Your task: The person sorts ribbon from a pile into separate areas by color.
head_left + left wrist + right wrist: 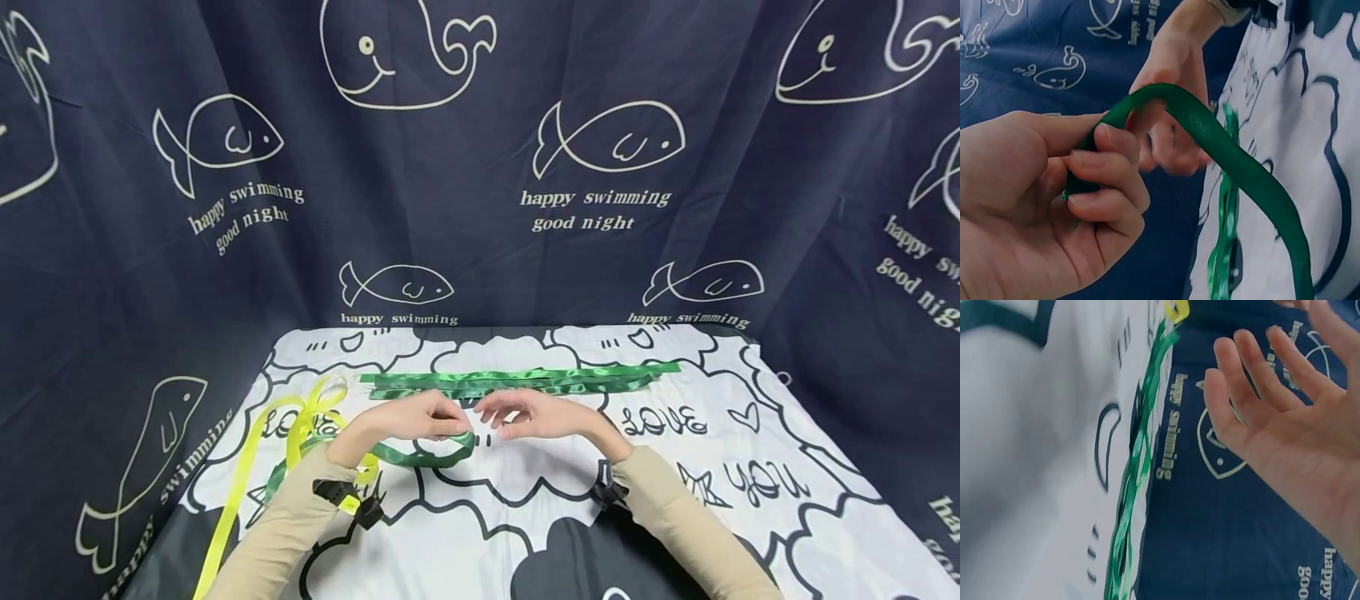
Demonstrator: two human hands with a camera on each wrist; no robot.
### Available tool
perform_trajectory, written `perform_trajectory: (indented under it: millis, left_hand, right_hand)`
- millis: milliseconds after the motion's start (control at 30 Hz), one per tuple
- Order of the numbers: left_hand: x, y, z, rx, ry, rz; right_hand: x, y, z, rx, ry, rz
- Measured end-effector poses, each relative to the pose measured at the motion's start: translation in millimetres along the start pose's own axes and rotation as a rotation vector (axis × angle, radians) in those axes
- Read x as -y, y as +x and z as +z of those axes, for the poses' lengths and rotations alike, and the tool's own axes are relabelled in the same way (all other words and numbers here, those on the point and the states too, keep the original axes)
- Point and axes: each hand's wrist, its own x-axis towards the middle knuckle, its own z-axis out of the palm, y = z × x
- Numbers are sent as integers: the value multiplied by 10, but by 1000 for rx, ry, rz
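Note:
My left hand (422, 417) pinches the end part of a green satin ribbon (1235, 147). In the left wrist view the ribbon arches up over the fingers and then runs down toward the table. Its curled fingers (1107, 178) hold the tail against the palm. Facing it in the head view, my right hand (528, 414) is raised over the table with nothing in it. The right wrist view shows its fingers (1254, 375) spread and gently bent. A yellow ribbon bow (315, 408) with long tails lies left of the left hand, with green ribbon under it.
Several green ribbon strips (517, 382) lie side by side across the back of the table, beyond both hands. The table cover (570, 500) is white with black cloud outlines and lettering. A dark blue curtain (480, 208) with fish prints hangs right behind it.

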Motion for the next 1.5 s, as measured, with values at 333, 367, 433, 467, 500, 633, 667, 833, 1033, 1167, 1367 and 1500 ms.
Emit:
perform_trajectory:
  millis: [333, 367, 433, 467, 500, 633, 667, 833, 1033, 1167, 1367, 1500]
  left_hand:
    - [-138, 79, 34, -39, -125, 21]
    - [-132, 70, 25, -47, -130, 26]
    - [-112, 43, 0, -63, -139, 31]
    - [-101, 27, -14, -71, -137, 37]
    - [-83, 10, -28, -77, -134, 44]
    - [-13, -69, -95, -99, -98, 68]
    - [1, -91, -111, -106, -89, 69]
    - [72, -207, -195, -139, -46, 47]
    - [184, -342, -302, -163, -47, 45]
    - [243, -436, -370, -188, -44, 13]
    - [350, -554, -437, -210, -32, -59]
    - [439, -610, -466, -215, -5, -81]
  right_hand:
    - [95, -7, 32, 91, 208, -173]
    - [97, -25, 24, 85, 231, -173]
    - [103, -69, 6, 71, 272, -155]
    - [101, -94, -6, 62, 279, -145]
    - [99, -121, -20, 50, 279, -136]
    - [80, -219, -77, 3, 244, -111]
    - [70, -241, -94, -14, 225, -108]
    - [24, -355, -171, -93, 160, -71]
    - [-49, -537, -262, -209, 134, 30]
    - [-80, -665, -326, -291, 154, 99]
    - [-127, -850, -437, -366, 127, 198]
    - [-178, -977, -520, -380, 85, 279]
